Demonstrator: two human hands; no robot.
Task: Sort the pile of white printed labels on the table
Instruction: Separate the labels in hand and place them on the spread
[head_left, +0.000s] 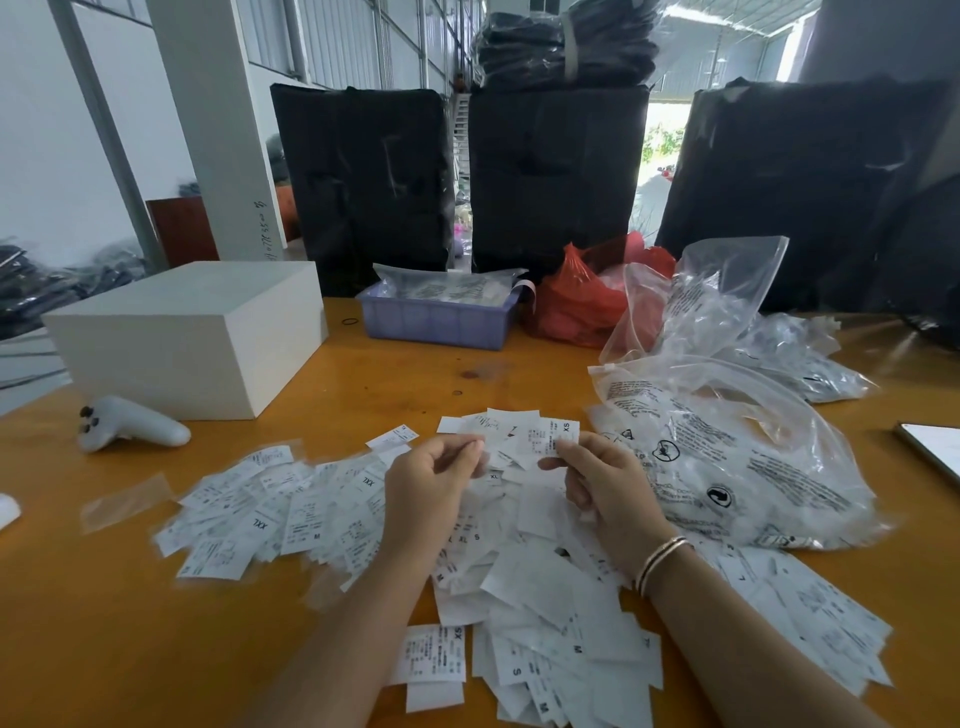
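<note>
A wide pile of white printed labels (524, 577) covers the orange table (156, 634) in front of me, with size marks such as XS, S, M, XL and XXL showing. My left hand (428, 486) is raised over the pile, its thumb and fingers pinching a small label (475, 428). My right hand (605, 486), with bracelets at the wrist, pinches a label marked XS (550, 434) by its lower edge. The two held labels lie close together above the pile's far edge. A separate XS label (434, 660) lies near the front.
A white box (192, 332) and a grey controller (130, 423) sit at the left. A purple tray (441, 317), a red bag (582, 301) and clear printed plastic bags (737, 452) stand behind and to the right. Black wrapped bundles (363, 182) line the far edge. A phone (935, 447) lies far right.
</note>
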